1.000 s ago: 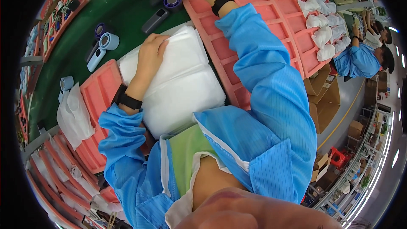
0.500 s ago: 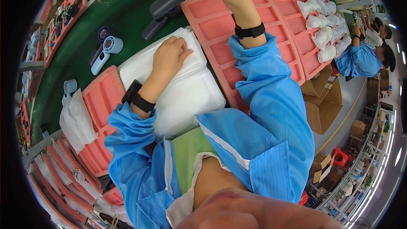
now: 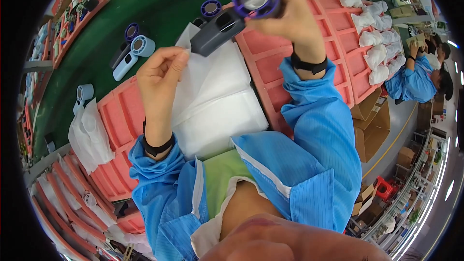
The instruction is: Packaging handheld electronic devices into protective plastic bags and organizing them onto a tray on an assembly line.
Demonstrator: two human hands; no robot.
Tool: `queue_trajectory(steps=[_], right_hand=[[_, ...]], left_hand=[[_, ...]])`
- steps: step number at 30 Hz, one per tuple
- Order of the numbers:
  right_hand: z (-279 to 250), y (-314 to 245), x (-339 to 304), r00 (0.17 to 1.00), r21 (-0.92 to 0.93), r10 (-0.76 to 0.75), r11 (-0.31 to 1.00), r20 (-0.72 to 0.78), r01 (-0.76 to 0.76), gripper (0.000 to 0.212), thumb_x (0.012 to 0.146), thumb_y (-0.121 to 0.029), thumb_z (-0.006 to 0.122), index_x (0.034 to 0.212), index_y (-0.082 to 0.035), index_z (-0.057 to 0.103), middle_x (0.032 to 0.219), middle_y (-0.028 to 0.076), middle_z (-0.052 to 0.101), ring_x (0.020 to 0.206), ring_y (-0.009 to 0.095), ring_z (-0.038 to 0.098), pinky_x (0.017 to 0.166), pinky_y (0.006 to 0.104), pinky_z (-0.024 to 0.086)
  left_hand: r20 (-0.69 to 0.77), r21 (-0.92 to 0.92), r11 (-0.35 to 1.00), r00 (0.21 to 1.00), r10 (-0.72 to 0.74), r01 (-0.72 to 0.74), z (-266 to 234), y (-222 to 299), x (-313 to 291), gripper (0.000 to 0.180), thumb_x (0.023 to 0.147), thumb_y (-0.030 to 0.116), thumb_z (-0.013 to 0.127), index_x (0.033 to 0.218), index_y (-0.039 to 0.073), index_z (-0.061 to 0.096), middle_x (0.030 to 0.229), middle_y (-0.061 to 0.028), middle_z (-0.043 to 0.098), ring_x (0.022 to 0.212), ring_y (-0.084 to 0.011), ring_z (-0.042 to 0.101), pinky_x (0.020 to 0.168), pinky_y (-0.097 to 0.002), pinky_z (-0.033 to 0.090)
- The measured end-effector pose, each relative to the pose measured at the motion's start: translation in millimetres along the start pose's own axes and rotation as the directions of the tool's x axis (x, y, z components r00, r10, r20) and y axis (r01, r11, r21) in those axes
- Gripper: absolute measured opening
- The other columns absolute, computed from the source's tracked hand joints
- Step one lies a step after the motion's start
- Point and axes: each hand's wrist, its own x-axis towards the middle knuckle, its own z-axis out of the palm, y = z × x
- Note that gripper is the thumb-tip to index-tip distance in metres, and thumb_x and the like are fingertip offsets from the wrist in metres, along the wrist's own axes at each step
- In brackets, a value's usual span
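My right hand (image 3: 300, 19) is closed round the head of a dark grey handheld fan (image 3: 217, 34) with a purple ring. The fan's handle slants down toward my left hand (image 3: 159, 75), which pinches the lifted edge of a thin white bag (image 3: 187, 36). The handle's end is right beside that raised edge; whether it is inside, I cannot tell. Beneath lies a stack of white bags (image 3: 220, 133). Another fan with a purple ring (image 3: 211, 8) lies just behind the held one. To the left, a light blue fan (image 3: 126, 63) lies against a dark one (image 3: 120, 55).
Pink divided trays (image 3: 270, 58) stand right of the stack, with several white-wrapped items (image 3: 374, 55) further right. A left pink tray (image 3: 113, 150) bears a loose white bag (image 3: 88, 135). The green belt (image 3: 169, 0) runs behind. Cardboard boxes (image 3: 369, 121) and co-workers (image 3: 411, 82) are at right.
My right hand has brought the dark grey fan nearer, toward the stack. My left hand has moved left off the stack, raising a bag's edge between its fingers.
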Motion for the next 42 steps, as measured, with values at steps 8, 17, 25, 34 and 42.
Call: queue_trajectory(steps=[8, 17, 25, 34, 42], right_hand=[[78, 45, -7, 0.865, -0.336, -0.452, 0.797, 0.219, 0.502, 0.067, 0.060, -0.004, 0.084, 0.122, -0.004, 0.060, 0.110, 0.012, 0.058, 0.098, 0.026, 0.058, 0.079, 0.0333, 0.050], [88, 51, -10, 0.785, -0.410, -0.588, 0.679, 0.193, 0.609, 0.070, 0.061, -0.002, 0.081, 0.127, -0.005, 0.059, 0.109, 0.013, 0.055, 0.092, 0.029, 0.056, 0.077, 0.0357, 0.048], [80, 59, -7, 0.843, -0.495, -0.538, 0.735, -0.010, 0.463, 0.068, 0.063, -0.007, 0.083, 0.124, -0.003, 0.051, 0.109, 0.012, 0.052, 0.094, 0.027, 0.056, 0.078, 0.0350, 0.049], [89, 40, -27, 0.954, 0.094, -0.289, 0.955, 0.074, 0.282, 0.062, 0.065, -0.008, 0.079, 0.118, -0.003, 0.047, 0.109, 0.012, 0.052, 0.103, 0.025, 0.054, 0.077, 0.0351, 0.051], [90, 60, -16, 0.946, -0.205, -0.234, 0.938, 0.223, 0.281, 0.052, 0.064, -0.006, 0.077, 0.109, -0.003, 0.052, 0.092, 0.015, 0.059, 0.085, 0.035, 0.063, 0.068, 0.0351, 0.051]], left_hand=[[-0.247, -0.593, 0.797, 0.968, -0.044, -0.115, -3, 16, -7, 0.008, 0.095, 0.007, 0.058, 0.103, 0.005, 0.058, 0.093, -0.0029, 0.062, 0.079, -0.0120, 0.059, 0.071, -0.0241, 0.048], [0.153, 0.559, 0.528, 0.705, 0.692, -0.639, 12, 22, -25, 0.029, 0.077, -0.011, 0.065, 0.103, 0.002, 0.065, 0.095, -0.0085, 0.064, 0.074, -0.0209, 0.061, 0.065, -0.0282, 0.049], [0.090, 0.645, 0.506, 0.715, 0.694, -0.572, 31, 13, -21, 0.045, 0.065, -0.010, 0.070, 0.107, 0.004, 0.067, 0.102, -0.0102, 0.063, 0.072, -0.0229, 0.060, 0.061, -0.0304, 0.049], [0.056, 0.649, 0.590, 0.804, 0.593, -0.480, -5, 13, 1, 0.060, 0.063, 0.002, 0.080, 0.119, 0.009, 0.059, 0.127, -0.0155, 0.049, 0.099, -0.0252, 0.058, 0.078, -0.0322, 0.050], [0.044, 0.020, 0.788, 0.788, 0.614, -0.615, -8, 20, 0, 0.051, 0.069, 0.016, 0.084, 0.113, 0.009, 0.060, 0.130, -0.0159, 0.045, 0.115, -0.0287, 0.051, 0.096, -0.0395, 0.042]])
